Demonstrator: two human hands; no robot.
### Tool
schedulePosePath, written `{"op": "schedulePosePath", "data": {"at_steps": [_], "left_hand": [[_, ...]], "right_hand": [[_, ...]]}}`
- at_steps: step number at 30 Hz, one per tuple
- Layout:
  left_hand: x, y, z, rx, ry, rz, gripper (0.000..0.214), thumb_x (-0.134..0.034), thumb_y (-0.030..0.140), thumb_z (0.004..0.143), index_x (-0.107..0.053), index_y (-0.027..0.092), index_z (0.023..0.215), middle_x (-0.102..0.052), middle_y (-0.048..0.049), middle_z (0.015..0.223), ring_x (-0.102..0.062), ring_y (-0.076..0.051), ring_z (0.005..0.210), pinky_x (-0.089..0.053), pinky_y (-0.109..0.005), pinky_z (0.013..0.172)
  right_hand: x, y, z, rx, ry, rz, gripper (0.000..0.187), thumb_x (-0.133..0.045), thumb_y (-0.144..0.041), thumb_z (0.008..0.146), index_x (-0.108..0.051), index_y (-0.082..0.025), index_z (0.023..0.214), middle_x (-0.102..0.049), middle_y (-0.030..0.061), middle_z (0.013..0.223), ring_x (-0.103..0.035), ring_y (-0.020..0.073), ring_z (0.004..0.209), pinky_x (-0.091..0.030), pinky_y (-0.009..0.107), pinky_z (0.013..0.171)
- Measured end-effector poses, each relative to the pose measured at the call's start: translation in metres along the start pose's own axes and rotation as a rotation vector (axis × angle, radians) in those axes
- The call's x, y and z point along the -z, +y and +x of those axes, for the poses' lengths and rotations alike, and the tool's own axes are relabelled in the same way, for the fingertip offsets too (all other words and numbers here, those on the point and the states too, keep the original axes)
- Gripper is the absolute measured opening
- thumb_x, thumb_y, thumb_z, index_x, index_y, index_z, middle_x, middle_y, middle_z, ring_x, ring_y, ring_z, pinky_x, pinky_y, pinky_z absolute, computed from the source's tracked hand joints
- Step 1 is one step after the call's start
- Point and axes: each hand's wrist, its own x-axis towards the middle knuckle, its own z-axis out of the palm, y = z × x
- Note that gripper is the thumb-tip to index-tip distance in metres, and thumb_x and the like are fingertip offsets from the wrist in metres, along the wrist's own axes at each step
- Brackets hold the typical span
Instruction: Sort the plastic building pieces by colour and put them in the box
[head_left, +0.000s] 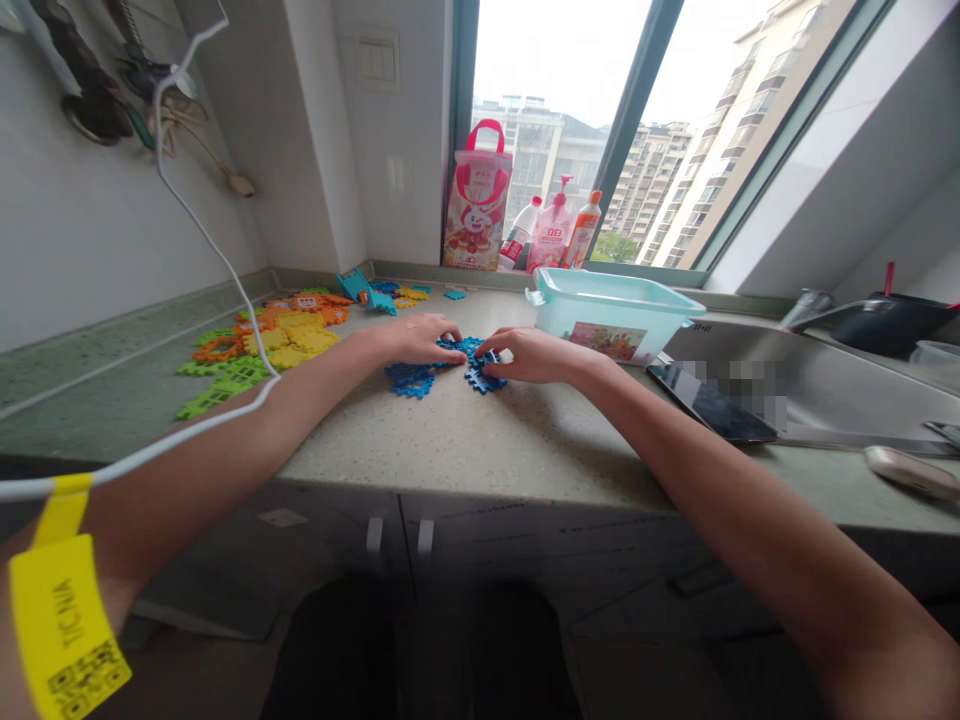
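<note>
Blue notched plastic building pieces [411,380] lie on the counter in front of me. My left hand [420,340] reaches in from the left, its thumb and fingers closed about the edge of blue pieces in the middle. From the other side, my right hand [529,353] grips a blue notched piece [480,378] between thumb and fingers. Both hands are close together, and the fingers partly cover the pieces. Left of my left hand lies a spread of yellow pieces [292,338], orange pieces [319,303] and green pieces [232,385].
A light-blue plastic tub [615,300] stands behind my right hand. A phone [709,405] lies beside the steel sink [817,385]. A pink-handled bag [478,210] and bottles [551,232] stand by the window. A white cable [202,225] hangs across the left side.
</note>
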Motion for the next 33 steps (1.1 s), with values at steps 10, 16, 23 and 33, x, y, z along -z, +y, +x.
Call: {"op": "schedulePosePath", "data": {"at_steps": [10,16,23,33], "left_hand": [[-0.0013,-0.0018,0.0008,-0.006,0.008,-0.005,0.071,-0.055,0.076,0.087,-0.071,0.025,0.133,-0.069,-0.0103,0.130,-0.061,-0.030,0.119,-0.047,-0.034,0.100],[-0.0010,-0.0019,0.0006,-0.007,0.007,0.000,0.072,-0.054,0.077,0.087,-0.071,0.025,0.134,-0.069,-0.0102,0.130,-0.061,-0.030,0.119,-0.047,-0.034,0.099],[-0.0050,-0.0070,0.0028,-0.009,0.018,0.002,0.074,-0.054,0.078,0.087,-0.070,0.025,0.136,-0.069,-0.0107,0.131,-0.062,-0.030,0.120,-0.047,-0.035,0.100],[-0.0005,-0.0021,0.0005,-0.014,0.009,0.008,0.073,-0.052,0.078,0.089,-0.070,0.025,0.135,-0.069,-0.0108,0.130,-0.063,-0.029,0.118,-0.047,-0.034,0.099]], "right_hand": [[-0.0009,0.0001,0.0000,0.007,0.014,0.007,0.032,-0.072,-0.031,0.094,-0.079,-0.025,0.125,-0.077,0.0093,0.113,-0.071,0.0235,0.095,-0.051,0.031,0.089],[-0.0010,0.0013,0.0001,0.007,0.002,-0.006,0.034,-0.071,-0.033,0.095,-0.078,-0.024,0.128,-0.077,0.0095,0.115,-0.071,0.0227,0.097,-0.051,0.031,0.090],[0.0002,-0.0008,0.0001,0.004,-0.002,-0.015,0.035,-0.071,-0.032,0.096,-0.078,-0.023,0.129,-0.077,0.0099,0.115,-0.071,0.0226,0.096,-0.050,0.030,0.090],[0.0008,-0.0030,-0.0001,-0.004,-0.003,-0.009,0.034,-0.071,-0.031,0.096,-0.078,-0.023,0.128,-0.077,0.0103,0.116,-0.071,0.0230,0.097,-0.051,0.030,0.091]]}}
